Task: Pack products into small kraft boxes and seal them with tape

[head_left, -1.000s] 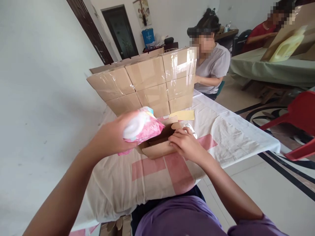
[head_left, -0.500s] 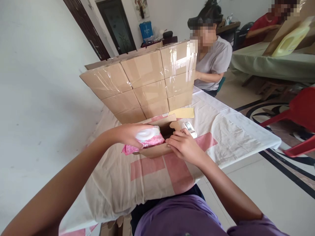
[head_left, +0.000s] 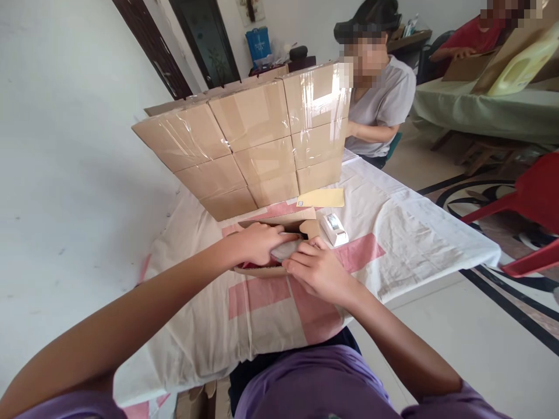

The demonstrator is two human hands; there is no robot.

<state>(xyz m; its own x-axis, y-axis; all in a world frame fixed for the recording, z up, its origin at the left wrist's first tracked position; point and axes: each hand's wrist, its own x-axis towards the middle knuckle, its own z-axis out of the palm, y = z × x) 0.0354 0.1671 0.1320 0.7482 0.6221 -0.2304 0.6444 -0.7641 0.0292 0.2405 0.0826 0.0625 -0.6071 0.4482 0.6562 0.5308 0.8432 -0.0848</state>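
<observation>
A small open cardboard box [head_left: 273, 272] stands on the table in front of me. Inside it lies a pack of wet wipes [head_left: 286, 250] in pink and white wrapping, largely covered by my hands. My left hand [head_left: 259, 241] reaches in over the box's left part and grips the pack, index finger stretched along its top; the thumb is hidden. My right hand [head_left: 312, 265] is closed around the near right corner of the box, fingertips at its rim. Just right of the box sits a small white box-like item [head_left: 334, 229] with a dark window.
Behind the box stands a tall panel of taped cartons [head_left: 262, 145]. A yellow paper piece [head_left: 321, 198] lies before it. A person in a grey shirt [head_left: 382, 99] sits beyond. Red chair [head_left: 533, 203] to the right; a white wall [head_left: 65, 174] borders the left.
The wipes pack has gone from the box's left rim down into the box, my left hand moving right with it. My right hand has shifted slightly left along the rim.
</observation>
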